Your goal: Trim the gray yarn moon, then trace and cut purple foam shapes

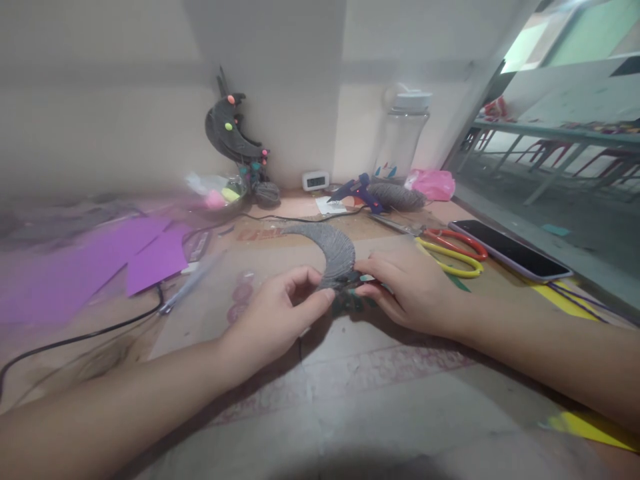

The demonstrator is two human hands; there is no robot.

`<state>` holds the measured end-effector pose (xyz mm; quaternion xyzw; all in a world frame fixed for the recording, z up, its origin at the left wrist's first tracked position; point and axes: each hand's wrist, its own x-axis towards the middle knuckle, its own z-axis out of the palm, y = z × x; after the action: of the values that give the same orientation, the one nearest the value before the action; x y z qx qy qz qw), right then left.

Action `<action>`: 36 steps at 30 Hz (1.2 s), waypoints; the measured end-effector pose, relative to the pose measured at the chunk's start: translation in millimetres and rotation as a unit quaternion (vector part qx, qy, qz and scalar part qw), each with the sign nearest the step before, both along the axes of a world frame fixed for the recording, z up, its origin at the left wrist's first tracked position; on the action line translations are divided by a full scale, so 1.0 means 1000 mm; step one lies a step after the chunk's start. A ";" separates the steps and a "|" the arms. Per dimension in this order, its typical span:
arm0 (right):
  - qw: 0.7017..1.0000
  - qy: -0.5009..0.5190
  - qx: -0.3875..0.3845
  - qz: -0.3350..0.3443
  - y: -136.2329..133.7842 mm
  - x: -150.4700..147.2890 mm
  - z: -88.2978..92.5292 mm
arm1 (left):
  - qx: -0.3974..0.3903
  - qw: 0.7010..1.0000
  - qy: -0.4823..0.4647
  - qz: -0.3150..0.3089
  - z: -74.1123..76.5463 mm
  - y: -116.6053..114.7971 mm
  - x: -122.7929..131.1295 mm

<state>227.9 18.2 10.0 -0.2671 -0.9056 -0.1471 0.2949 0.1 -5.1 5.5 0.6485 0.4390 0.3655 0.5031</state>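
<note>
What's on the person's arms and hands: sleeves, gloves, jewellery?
The left hand and right hand are ungloved, with no rings, watch or bracelet showing. The left forearm and right forearm are bare to the frame edge, no sleeve in view.

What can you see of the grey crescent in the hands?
The grey crescent is moon-shaped and closely wrapped in what looks like grey yarn. It arcs from a pointed tip at upper left down to its lower end, over the table. The left hand pinches that end; the right hand pinches it from the other side.
</note>
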 end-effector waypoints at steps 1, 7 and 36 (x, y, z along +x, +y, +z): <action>1.000 -0.001 0.006 0.001 0.000 0.000 0.000 | 0.008 1.000 0.006 0.002 -0.001 0.000 0.000; 1.000 -0.021 0.010 0.008 0.000 -0.001 0.002 | 0.023 0.999 0.039 -0.007 -0.004 0.001 -0.002; 0.775 0.316 -0.548 -0.015 -0.005 -0.017 0.010 | -0.020 0.998 0.037 -0.055 0.000 0.001 0.000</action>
<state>211.2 13.5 20.2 -0.4289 -0.6845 0.4619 0.3663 0.0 -4.3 5.1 0.6747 0.4284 0.3041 0.5185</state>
